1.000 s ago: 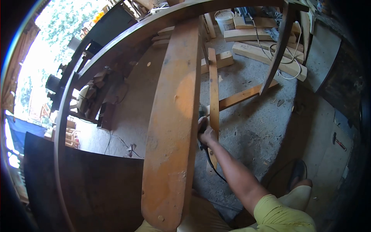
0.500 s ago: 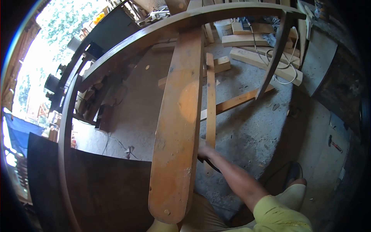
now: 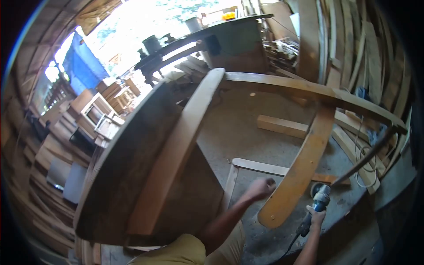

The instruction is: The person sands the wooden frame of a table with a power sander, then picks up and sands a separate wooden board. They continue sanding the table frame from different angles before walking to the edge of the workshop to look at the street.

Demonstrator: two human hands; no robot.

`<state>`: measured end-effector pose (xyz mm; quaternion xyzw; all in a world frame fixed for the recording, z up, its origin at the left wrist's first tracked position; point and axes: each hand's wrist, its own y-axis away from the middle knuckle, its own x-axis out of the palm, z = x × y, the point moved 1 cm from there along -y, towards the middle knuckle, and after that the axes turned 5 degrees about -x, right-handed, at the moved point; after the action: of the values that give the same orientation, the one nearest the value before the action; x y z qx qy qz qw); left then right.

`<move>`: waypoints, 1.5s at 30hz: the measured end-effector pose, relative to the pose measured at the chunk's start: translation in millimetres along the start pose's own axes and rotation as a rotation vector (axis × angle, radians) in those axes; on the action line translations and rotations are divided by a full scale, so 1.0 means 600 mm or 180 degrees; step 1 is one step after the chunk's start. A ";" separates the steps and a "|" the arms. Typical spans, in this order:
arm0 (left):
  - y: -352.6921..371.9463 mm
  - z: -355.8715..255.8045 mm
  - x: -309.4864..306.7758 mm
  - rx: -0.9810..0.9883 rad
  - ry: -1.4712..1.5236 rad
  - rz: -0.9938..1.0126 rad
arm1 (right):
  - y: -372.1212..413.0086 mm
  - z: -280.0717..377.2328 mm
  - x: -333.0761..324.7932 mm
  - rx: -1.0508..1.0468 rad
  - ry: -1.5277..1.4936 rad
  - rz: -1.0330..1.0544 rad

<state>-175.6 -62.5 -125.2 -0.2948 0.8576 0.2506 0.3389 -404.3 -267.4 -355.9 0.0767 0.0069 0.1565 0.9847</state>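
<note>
My right hand (image 3: 316, 215) is wrapped round the body of an angle grinder (image 3: 321, 198) with a round disc at its head. The grinder is just right of a wide, round-ended wooden board (image 3: 300, 170), and its cord trails down from the back. On the board's other side my left hand (image 3: 260, 189) is curled into a fist close to the board's edge, slightly blurred. The board joins a long curved wooden rail (image 3: 287, 84) at its far end. Another long wooden piece (image 3: 190, 115) of the frame stretches along my left, over a large dark panel (image 3: 132, 154).
A thin strip of wood (image 3: 260, 166) and a block (image 3: 282, 126) lie on the concrete floor under the frame. A slim dark leg (image 3: 366, 157) slants down at the right. White cable (image 3: 373, 170) loops over planks there. Timber (image 3: 353, 39) leans at the back.
My view has turned left and drawn back from the board, which looks smaller and farther right. The grinder in my right hand and my left fist now show; earlier the board hid them.
</note>
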 end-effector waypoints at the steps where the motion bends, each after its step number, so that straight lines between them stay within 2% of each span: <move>1: 0.004 -0.001 -0.047 0.0013 -0.0028 -0.0283 | -0.003 0.003 -0.005 0.0048 -0.0031 -0.0042; 2: 0.006 -0.002 -0.084 0.0030 -0.0063 -0.0556 | -0.012 0.004 -0.010 0.0101 -0.0062 -0.0095; 4: 0.054 -0.067 -0.163 0.0166 -0.0459 -0.0991 | -0.029 0.013 -0.007 0.0181 0.0048 -0.0016; 5: 0.066 -0.084 -0.184 0.0247 0.0299 -0.0955 | -0.086 -0.069 -0.009 -0.0185 -0.0002 0.0188; 6: 0.075 -0.105 -0.188 0.0342 0.1055 -0.0781 | -0.073 -0.038 0.006 0.0046 0.0069 0.0171; 7: 0.087 -0.123 -0.190 0.1004 0.1526 -0.0996 | -0.071 -0.013 0.007 0.0561 0.0597 0.0583; 8: 0.110 -0.149 -0.192 0.1609 0.2053 -0.1115 | -0.065 -0.006 0.018 0.0285 0.0823 0.0374; 9: 0.179 -0.223 -0.200 0.1644 0.1887 -0.1586 | -0.050 0.011 0.028 -0.0374 0.1013 0.0007; 10: 0.225 -0.287 -0.193 0.1446 0.1195 -0.1907 | -0.048 0.029 0.034 -0.0534 0.1064 -0.0113; 11: 0.227 -0.287 -0.177 0.2230 0.1186 -0.1853 | -0.059 0.021 0.034 -0.0175 0.0934 0.0056; 12: 0.226 -0.288 -0.166 0.3031 0.1234 -0.1884 | -0.049 0.040 0.036 0.0174 0.1601 0.0035; 13: 0.228 -0.294 -0.160 0.3053 0.1297 -0.1674 | -0.055 0.033 0.043 0.0302 0.1678 0.0117; 15: 0.244 -0.319 -0.150 0.3301 -0.0235 -0.0598 | -0.045 0.085 0.041 0.0564 0.1798 0.0378; 18: 0.242 -0.318 -0.155 0.3036 -0.0412 -0.0621 | -0.054 0.077 0.070 0.0627 0.1912 0.0532; 21: 0.232 -0.309 -0.162 0.3049 -0.0405 -0.0547 | -0.067 0.068 0.110 0.0653 0.1874 0.0569; 23: 0.232 -0.315 -0.167 0.2944 -0.0272 -0.0489 | -0.096 0.017 0.141 0.0331 0.1449 0.0632; 24: 0.236 -0.316 -0.170 0.2887 -0.0453 -0.0500 | -0.094 0.003 0.161 -0.0366 0.1438 0.0218; 25: 0.242 -0.305 -0.171 0.2693 -0.0386 -0.0393 | -0.099 -0.001 0.166 -0.0522 0.1391 0.0382; 26: 0.238 -0.300 -0.181 0.2953 -0.0321 -0.0161 | -0.106 -0.010 0.175 -0.0714 0.1355 0.0506; 27: 0.238 -0.288 -0.175 0.2946 0.0102 -0.0021 | -0.107 -0.002 0.182 -0.0632 0.1283 0.0593; 28: 0.235 -0.283 -0.174 0.3071 0.0187 0.0009 | -0.126 -0.035 0.196 -0.0412 0.1073 0.0305; 32: 0.244 -0.273 -0.165 0.3168 0.0155 -0.0260 | -0.125 -0.022 0.184 -0.0104 0.1277 0.0419; 33: 0.247 -0.273 -0.162 0.3166 0.0131 -0.0401 | -0.129 -0.019 0.188 -0.0090 0.1356 0.0438; 40: 0.246 -0.281 -0.156 0.3154 0.0231 -0.0356 | -0.148 -0.023 0.175 0.0065 0.1672 0.0465; 42: 0.245 -0.280 -0.152 0.3150 0.0711 -0.0324 | -0.154 -0.029 0.178 0.0105 0.1787 0.0487; 45: 0.244 -0.279 -0.160 0.3165 0.0502 -0.0305 | -0.159 -0.037 0.186 0.0141 0.1873 0.0518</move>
<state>-289.8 -33.1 86.7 -0.1548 0.8817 -0.2270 0.3837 -269.7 -318.9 -390.9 0.0499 0.2891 0.2501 0.9227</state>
